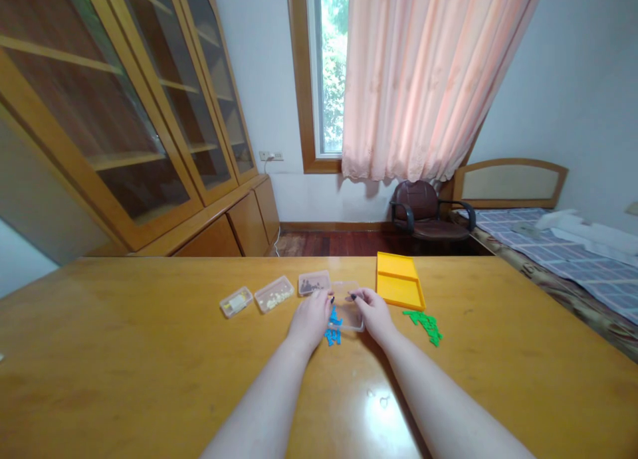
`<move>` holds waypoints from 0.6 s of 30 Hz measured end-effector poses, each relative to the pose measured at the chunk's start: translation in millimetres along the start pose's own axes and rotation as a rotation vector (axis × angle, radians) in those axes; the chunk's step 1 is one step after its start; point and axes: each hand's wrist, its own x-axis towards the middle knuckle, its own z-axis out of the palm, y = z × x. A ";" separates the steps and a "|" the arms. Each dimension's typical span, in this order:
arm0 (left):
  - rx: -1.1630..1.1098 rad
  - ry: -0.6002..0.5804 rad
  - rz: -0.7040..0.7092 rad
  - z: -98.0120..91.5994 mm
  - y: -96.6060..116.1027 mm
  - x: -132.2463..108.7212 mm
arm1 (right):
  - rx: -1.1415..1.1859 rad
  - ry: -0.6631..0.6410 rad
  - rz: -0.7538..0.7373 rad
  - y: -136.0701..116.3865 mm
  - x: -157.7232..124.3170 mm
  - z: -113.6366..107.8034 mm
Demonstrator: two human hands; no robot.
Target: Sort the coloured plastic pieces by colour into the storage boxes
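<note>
A clear plastic box point(351, 321) is between my hands, above the table and tilted. My left hand point(312, 318) grips its left side, thumb and fingers pinched at the rim. On the opposite side my right hand point(373, 314) has its fingers closed on the box's edge. Several small blue plastic pieces point(333, 337) lie beneath and beside the box, near my left hand, and some show through its clear wall. To the right of my right hand is a loose pile of green plastic pieces point(427, 326).
A yellow two-part tray point(399, 289) lies behind the green pieces. Left of my hands stand clear boxes: one with dark pieces point(314, 283), one with cream pieces point(274, 295), and a small one with yellow and white contents point(236, 302). The wooden table point(174, 372) ends before an armchair point(423, 210).
</note>
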 end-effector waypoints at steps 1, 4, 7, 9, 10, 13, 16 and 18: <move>0.001 0.006 -0.010 -0.2 -1.1 0.4 | 0.000 0.027 -0.004 1.4 1.4 -1.3; 0.050 -0.023 -0.061 -3.1 -4.9 1.9 | 0.013 0.133 0.014 6.0 7.3 -6.2; 0.086 -0.139 -0.063 -8.8 -7.4 1.3 | 0.032 0.221 0.052 8.3 11.5 -9.3; 0.070 -0.209 -0.025 -12.9 -7.9 -0.7 | 0.031 0.236 0.050 7.9 12.0 -9.6; 0.049 -0.237 0.000 -14.7 -7.9 -2.0 | 0.028 0.233 0.045 7.4 11.6 -9.3; -0.029 -0.303 0.052 -18.3 -7.1 -5.5 | 0.021 0.218 0.036 5.5 9.6 -8.2; -0.056 -0.338 0.051 -17.1 -5.8 -6.7 | 0.009 0.217 0.034 5.1 8.8 -7.6; -0.047 -0.340 0.054 -13.9 -5.3 -6.3 | 0.014 0.215 0.030 6.3 9.5 -7.6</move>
